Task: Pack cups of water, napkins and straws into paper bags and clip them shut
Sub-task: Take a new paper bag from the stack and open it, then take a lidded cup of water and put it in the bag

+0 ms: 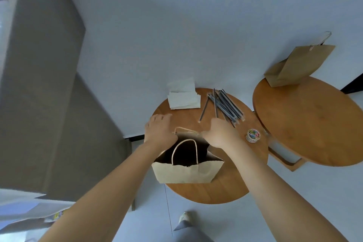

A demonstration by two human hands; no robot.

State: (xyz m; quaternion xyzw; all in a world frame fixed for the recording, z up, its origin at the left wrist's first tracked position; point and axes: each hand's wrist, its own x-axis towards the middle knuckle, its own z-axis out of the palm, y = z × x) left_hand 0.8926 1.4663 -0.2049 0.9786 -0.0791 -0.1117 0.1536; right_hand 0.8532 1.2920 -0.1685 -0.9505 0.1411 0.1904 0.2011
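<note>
While the open brown paper bag (pixel 186 171) stands upright on the near part of the round wooden table (pixel 216 192), both hands are at its far rim. The left hand (pixel 160 130) grips that rim near the left corner, fingers curled over the far side. The right hand (pixel 221 133) pinches the rim near the right corner. Two twisted paper handles (pixel 184 149) arch over the dark mouth. Beyond the hands lie a stack of white napkins (pixel 183 99) and a loose pile of dark wrapped straws (pixel 225 105). A small clear tub of coloured paper clips (pixel 253 135) sits just right of the right hand. A second brown paper bag (pixel 300 66), clipped at the top, stands on another round wooden table (pixel 314 124) to the right.
</note>
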